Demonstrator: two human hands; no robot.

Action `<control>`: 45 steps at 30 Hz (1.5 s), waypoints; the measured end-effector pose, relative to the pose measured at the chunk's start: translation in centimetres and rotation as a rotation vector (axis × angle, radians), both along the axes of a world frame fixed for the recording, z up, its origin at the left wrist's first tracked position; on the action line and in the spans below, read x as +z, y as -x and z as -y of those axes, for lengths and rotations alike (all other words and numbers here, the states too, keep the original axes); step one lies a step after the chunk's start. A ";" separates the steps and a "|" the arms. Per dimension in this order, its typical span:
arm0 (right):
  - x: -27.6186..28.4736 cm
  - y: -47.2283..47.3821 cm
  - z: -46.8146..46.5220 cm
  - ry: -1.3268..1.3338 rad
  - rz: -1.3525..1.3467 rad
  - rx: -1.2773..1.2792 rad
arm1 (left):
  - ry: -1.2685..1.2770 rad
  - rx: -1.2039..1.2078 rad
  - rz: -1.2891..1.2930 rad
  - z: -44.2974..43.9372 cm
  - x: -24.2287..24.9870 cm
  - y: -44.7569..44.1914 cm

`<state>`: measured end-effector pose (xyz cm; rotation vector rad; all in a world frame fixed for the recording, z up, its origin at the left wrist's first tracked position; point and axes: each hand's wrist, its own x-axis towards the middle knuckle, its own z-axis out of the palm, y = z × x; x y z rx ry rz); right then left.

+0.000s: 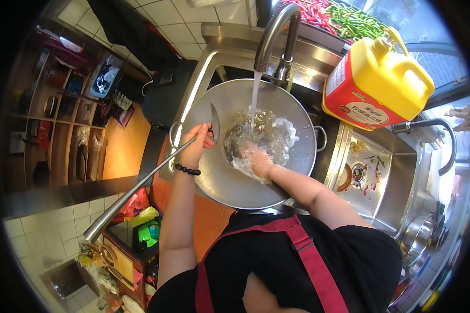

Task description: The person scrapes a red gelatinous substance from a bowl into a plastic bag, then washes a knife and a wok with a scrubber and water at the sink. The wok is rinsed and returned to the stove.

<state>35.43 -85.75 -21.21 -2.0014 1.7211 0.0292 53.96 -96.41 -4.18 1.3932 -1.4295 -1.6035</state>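
Note:
My left hand (197, 145), with a dark bead bracelet at the wrist, grips a long-handled metal ladle (149, 176) near its head, over the left side of a large steel wok (235, 191). The ladle's handle slants down to the left, outside the rim. The wok has two loop handles and sits over a sink, holding foamy water. My right hand (258, 162) reaches into this water; splashing and foam hide its fingers and anything in them. From the curved faucet (261, 54) a stream of water (255, 98) falls into the wok just beyond that hand.
A yellow detergent jug (384, 82) with a pump stands right of the faucet. The right-hand sink basin (384, 176) holds food scraps around its drain, with another faucet (434, 123) above. Red chilies (313, 13) and green chilies (354, 23) lie behind. Shelves (58, 125) stand left.

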 end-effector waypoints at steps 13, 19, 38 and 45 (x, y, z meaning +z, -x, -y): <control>-1.2 -0.8 2.3 0.210 0.075 -0.362 | 0.072 0.100 0.043 -0.3 2.0 -5.9; -1.9 -1.7 1.2 0.121 0.035 -0.017 | 0.121 0.114 -0.260 -0.1 3.6 -6.5; 3.5 -13.5 14.4 0.523 0.946 -0.444 | 0.028 0.436 -0.213 4.3 -6.7 -9.3; 4.9 -4.1 -2.6 -0.423 1.245 0.298 | -0.038 0.480 -0.250 4.8 -6.5 -7.9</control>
